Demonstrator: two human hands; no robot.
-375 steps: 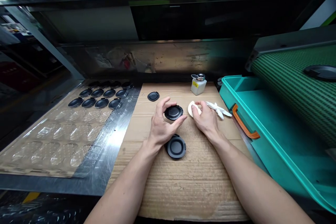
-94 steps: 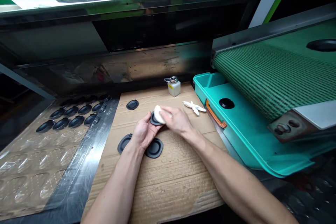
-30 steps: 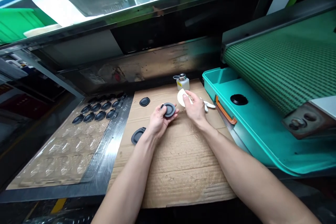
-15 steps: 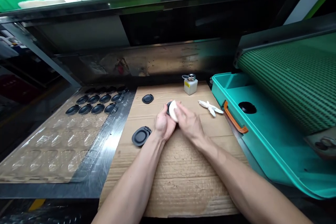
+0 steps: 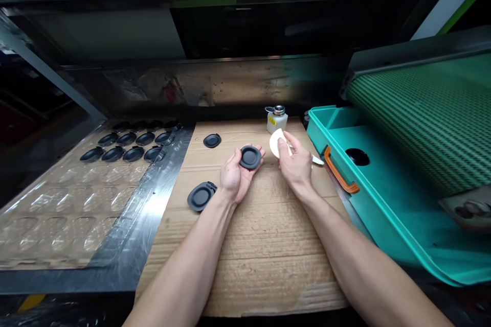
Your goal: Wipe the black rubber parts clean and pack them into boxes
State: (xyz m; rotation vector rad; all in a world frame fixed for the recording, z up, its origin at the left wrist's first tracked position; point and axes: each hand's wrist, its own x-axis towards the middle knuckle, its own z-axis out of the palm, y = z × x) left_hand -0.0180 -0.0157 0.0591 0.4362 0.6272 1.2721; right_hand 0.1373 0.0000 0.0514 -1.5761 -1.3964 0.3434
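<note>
My left hand [image 5: 235,176] lies palm up and holds a round black rubber seal [image 5: 250,157] on its fingers, the seal's recessed face showing. My right hand [image 5: 296,166] pinches a white cloth wipe [image 5: 276,143] between fingers and thumb, a short gap from the seal. A second black seal [image 5: 201,196] lies on the cardboard sheet [image 5: 245,260] left of my left wrist. A smaller-looking third seal [image 5: 212,140] sits farther back. Behind the wipe stands a white dispenser bottle [image 5: 276,122] with a metal pump top and yellow label.
At left, a clear blister tray [image 5: 76,204] holds several rows of black seals. At right are a teal bin [image 5: 383,204] with an orange handle [image 5: 339,176] and a green ribbed conveyor belt [image 5: 429,112]. A dark metal wall stands behind the cardboard.
The wipe has come away from the seal and moved right. My left hand has opened palm up, showing the seal. The white cloth piece on the cardboard is now mostly hidden behind my right hand.
</note>
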